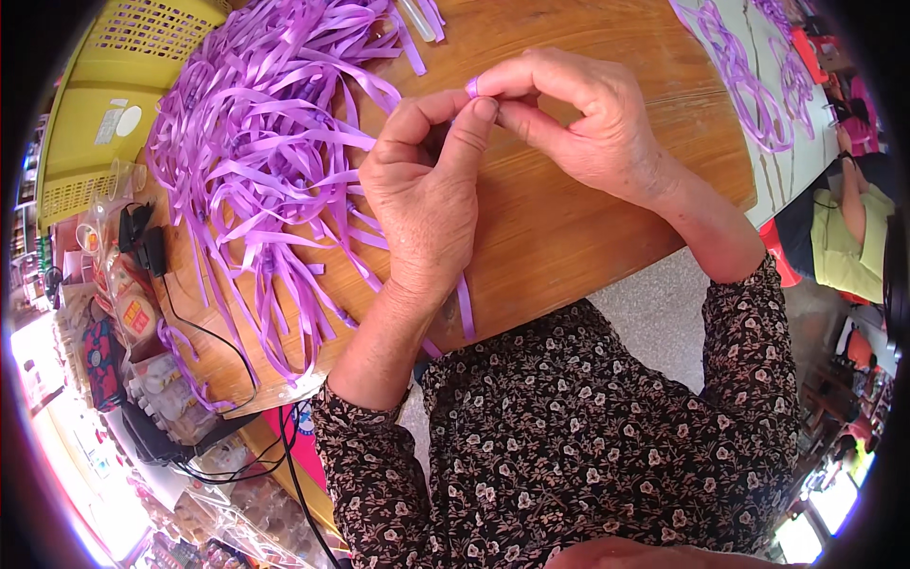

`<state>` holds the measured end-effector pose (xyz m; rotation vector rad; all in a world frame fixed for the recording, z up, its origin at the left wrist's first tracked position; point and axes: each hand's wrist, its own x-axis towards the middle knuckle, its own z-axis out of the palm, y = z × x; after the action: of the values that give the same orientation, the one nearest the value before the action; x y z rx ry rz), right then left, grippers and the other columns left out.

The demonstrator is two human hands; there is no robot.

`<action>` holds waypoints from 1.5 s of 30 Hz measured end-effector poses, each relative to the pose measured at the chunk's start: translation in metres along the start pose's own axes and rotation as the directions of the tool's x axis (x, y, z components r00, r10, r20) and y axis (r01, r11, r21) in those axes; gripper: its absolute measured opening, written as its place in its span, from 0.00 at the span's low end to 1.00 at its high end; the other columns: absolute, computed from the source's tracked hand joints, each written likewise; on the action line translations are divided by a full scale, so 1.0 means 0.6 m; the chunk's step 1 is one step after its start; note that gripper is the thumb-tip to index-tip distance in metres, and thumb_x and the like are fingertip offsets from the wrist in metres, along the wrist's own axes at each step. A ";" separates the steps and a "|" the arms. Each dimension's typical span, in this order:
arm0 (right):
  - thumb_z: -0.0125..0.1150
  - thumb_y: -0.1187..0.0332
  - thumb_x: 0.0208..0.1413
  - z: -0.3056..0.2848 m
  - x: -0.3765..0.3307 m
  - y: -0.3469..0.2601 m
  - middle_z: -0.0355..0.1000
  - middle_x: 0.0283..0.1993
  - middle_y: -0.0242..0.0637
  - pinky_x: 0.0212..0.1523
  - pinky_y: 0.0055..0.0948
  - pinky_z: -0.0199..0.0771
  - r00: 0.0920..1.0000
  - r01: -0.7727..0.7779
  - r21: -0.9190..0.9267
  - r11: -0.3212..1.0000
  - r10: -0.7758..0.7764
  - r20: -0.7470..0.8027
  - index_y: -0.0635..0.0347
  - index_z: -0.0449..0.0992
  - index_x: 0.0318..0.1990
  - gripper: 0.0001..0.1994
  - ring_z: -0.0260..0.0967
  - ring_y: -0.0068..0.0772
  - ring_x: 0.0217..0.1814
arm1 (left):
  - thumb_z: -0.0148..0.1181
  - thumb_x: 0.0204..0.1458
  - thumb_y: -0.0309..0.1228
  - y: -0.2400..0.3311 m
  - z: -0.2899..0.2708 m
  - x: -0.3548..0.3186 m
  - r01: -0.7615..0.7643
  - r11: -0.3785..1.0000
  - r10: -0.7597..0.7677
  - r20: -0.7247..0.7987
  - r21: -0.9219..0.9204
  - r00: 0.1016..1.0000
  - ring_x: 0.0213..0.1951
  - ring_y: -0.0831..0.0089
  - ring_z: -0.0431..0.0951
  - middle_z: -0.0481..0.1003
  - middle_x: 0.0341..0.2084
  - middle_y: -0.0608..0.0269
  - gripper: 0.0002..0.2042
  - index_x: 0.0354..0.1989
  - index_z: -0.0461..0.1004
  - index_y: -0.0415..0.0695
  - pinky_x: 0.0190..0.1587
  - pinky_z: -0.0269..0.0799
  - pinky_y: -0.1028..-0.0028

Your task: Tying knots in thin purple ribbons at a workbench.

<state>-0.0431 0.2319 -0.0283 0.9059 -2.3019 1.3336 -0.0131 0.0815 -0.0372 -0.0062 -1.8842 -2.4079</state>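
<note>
Both hands meet above the wooden table, fingertips touching. Pinched between them is a short visible bit of purple ribbon, most of it hidden by the fingers. My left hand is closed, its thumb pressed to the bent fingers. My right hand is closed too, with thumb and index finger together at the ribbon. Below the left wrist a loose purple strip hangs down over the table's near edge; whether it belongs to the pinched piece cannot be seen. A large tangled heap of purple ribbons lies left of my left hand.
A yellow plastic basket stands behind the heap at the left. Nearby are a black clip-like device with a cable and bagged goods. More ribbons lie on a white surface at the right, where another person sits.
</note>
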 end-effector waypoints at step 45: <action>0.62 0.73 0.46 -0.049 0.037 0.078 0.72 0.31 0.33 0.34 0.30 0.68 0.692 0.713 -0.256 0.652 -0.714 0.110 0.57 0.77 0.32 0.05 0.69 0.36 0.33 | 0.61 0.49 0.23 -0.004 -0.031 0.024 0.512 0.817 -0.408 0.362 -0.265 0.838 0.20 0.82 0.64 0.72 0.22 0.66 0.07 0.35 0.74 0.34 0.23 0.58 0.83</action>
<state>-0.0918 0.2657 -0.0312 1.4891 -1.7256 0.6316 -0.0268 0.0634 -0.0430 0.0983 -1.6704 -3.2232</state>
